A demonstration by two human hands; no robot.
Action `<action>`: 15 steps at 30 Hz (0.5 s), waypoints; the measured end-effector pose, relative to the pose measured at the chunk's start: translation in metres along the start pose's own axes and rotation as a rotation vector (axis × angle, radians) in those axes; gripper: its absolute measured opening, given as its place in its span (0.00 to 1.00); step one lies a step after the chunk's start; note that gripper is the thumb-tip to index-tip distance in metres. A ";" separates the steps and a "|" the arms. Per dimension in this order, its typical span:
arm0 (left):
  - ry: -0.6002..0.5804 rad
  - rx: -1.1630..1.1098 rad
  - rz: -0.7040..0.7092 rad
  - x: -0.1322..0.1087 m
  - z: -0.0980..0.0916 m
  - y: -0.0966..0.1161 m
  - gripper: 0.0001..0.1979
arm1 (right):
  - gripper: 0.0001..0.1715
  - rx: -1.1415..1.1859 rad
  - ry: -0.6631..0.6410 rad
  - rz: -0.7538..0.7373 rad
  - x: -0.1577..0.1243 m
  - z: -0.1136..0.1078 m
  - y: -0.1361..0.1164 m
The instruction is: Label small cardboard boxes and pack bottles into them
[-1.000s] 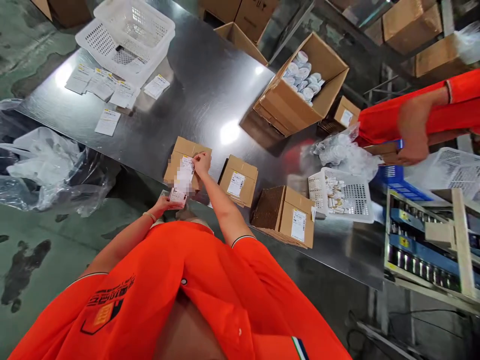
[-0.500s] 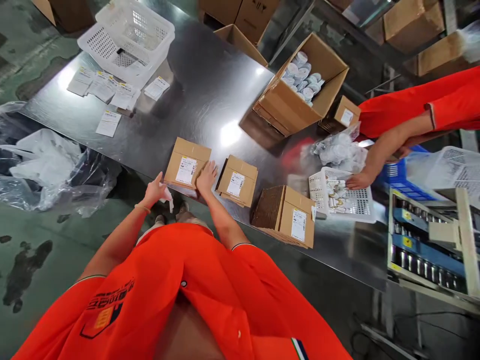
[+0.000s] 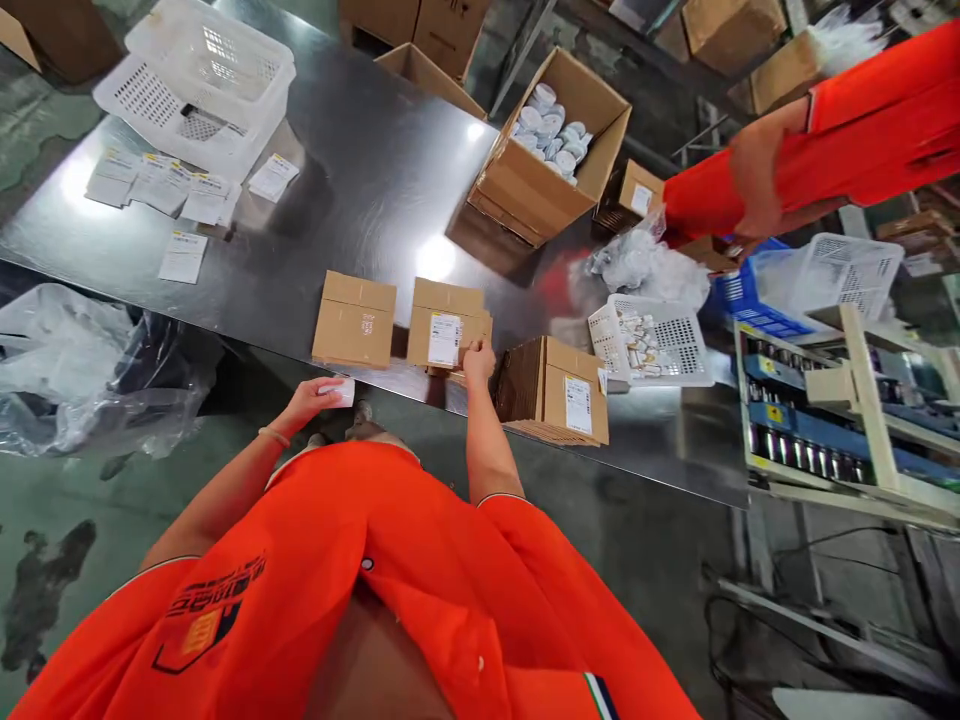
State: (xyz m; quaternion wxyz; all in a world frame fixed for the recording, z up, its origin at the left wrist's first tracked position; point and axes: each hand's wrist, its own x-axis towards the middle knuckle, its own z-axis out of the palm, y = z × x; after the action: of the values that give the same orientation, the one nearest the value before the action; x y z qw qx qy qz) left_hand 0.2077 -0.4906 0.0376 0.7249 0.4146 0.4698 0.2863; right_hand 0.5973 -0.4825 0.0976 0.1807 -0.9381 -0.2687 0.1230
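Note:
My left hand (image 3: 309,397) is closed on a small white slip of paper (image 3: 337,391) just off the near edge of the steel table (image 3: 360,180). My right hand (image 3: 478,360) grips the near right corner of a small cardboard box (image 3: 447,325) with a white label on top. This box seems to rest on another box whose edge shows beneath it. To its left lies a similar box (image 3: 354,320) with a bare top and a small printed mark. A third, labelled box (image 3: 561,392) sits just right of my right hand.
A co-worker's orange-sleeved arm (image 3: 757,175) reaches in at upper right. On the table are a small white basket (image 3: 651,340), an open carton of white round items (image 3: 551,150), stacked white baskets (image 3: 199,85) and loose labels (image 3: 157,185). Plastic bags (image 3: 75,360) hang at left, a parts rack (image 3: 825,420) stands right.
My right hand went from the left box to the middle box, where a labelled box now sits on top. The left box now shows a bare top. The co-worker's hand left the basket.

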 end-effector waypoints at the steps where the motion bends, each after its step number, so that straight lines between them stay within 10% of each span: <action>1: -0.012 -0.039 -0.036 -0.005 -0.001 -0.002 0.37 | 0.26 -0.025 0.020 -0.048 -0.007 -0.005 0.003; 3: -0.004 -0.125 -0.068 -0.012 -0.002 -0.005 0.45 | 0.24 0.026 -0.114 -0.258 -0.039 0.003 -0.001; 8: 0.198 -0.352 -0.054 -0.008 -0.006 -0.006 0.44 | 0.05 0.393 -1.077 -0.657 -0.167 0.080 -0.023; 12: 0.505 -0.390 -0.223 -0.001 -0.020 -0.009 0.34 | 0.06 0.468 -1.031 -0.540 -0.213 0.109 -0.024; 15: 0.469 -0.403 -0.221 -0.006 -0.017 -0.017 0.34 | 0.14 0.569 -0.892 -0.443 -0.208 0.111 -0.034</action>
State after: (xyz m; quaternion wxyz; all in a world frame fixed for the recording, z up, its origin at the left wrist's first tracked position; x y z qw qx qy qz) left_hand 0.1897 -0.4985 0.0216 0.6910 0.1322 0.5999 0.3809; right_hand 0.3735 -0.5392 0.0394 0.3169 -0.6313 -0.4653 0.5335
